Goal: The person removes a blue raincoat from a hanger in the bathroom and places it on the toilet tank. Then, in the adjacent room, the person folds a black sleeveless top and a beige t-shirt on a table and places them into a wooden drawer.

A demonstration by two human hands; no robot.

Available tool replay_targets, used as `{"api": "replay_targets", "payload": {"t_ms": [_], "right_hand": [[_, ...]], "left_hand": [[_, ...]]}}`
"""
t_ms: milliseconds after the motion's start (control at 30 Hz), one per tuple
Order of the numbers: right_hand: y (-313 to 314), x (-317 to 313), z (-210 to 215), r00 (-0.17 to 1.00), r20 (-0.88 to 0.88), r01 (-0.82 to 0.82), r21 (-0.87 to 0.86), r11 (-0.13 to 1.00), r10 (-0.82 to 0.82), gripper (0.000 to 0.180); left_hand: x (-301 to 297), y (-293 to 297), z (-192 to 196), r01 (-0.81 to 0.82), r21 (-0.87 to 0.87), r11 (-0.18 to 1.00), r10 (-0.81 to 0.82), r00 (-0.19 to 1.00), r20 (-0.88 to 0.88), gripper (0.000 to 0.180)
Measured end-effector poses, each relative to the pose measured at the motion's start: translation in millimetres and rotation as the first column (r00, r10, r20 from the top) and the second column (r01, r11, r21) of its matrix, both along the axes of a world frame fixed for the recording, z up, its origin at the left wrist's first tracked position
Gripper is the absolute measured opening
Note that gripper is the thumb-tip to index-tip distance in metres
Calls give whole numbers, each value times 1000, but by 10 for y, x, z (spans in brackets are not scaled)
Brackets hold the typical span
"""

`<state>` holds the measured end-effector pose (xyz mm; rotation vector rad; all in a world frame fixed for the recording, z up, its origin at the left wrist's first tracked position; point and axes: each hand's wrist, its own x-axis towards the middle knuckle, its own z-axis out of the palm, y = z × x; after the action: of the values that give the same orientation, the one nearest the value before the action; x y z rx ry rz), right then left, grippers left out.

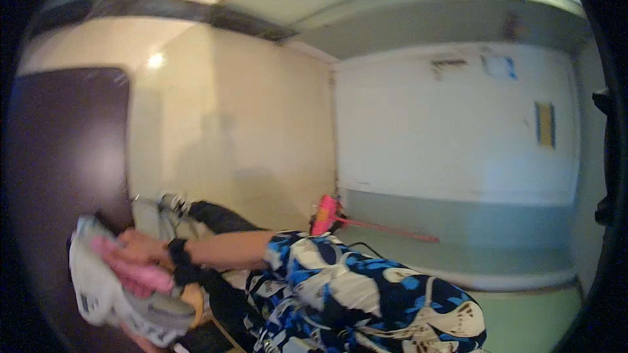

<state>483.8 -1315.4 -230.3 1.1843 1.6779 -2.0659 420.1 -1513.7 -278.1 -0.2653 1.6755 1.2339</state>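
My right hand (140, 246), with a black band at the wrist and a blue and white patterned sleeve, reaches to the lower left. It is closed on a pink cloth-like thing (139, 273) and presses it against a white and grey shoe (108, 301). Only a sliver of my left hand (140, 342) shows under the shoe at the bottom edge, where it seems to hold the shoe from below. The view is tilted and blurred.
A dark brown door (65, 157) fills the left side. Another pale shoe (163, 209) and a black thing (219, 219) lie beyond my arm. A pink broom (325, 214) with a long pink handle lies by the white wall (451, 131).
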Motion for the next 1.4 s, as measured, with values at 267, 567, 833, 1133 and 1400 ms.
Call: {"api": "replay_targets", "payload": {"t_ms": [267,567,833,1133,1400], "right_hand": [[169,145,-445,986,-69,-159,-119,980,152,34],[537,-3,-270,996,-25,-89,-514,853,89,54],[1066,130,-25,988,36,-92,-651,754,151,50],[1229,72,-146,963,101,-138,-612,779,250,51],[1195,-115,-473,944,65,-207,-648,733,324,51]], "left_hand": [[147,-470,334,-297,-22,955,295,954,-54,31],[351,-247,253,-478,54,877,481,874,-76,57],[400,-57,430,-609,374,700,615,780,120,51],[355,-146,468,-535,285,796,563,826,-20,52],[283,-107,285,-522,257,813,561,821,-108,46]]}}
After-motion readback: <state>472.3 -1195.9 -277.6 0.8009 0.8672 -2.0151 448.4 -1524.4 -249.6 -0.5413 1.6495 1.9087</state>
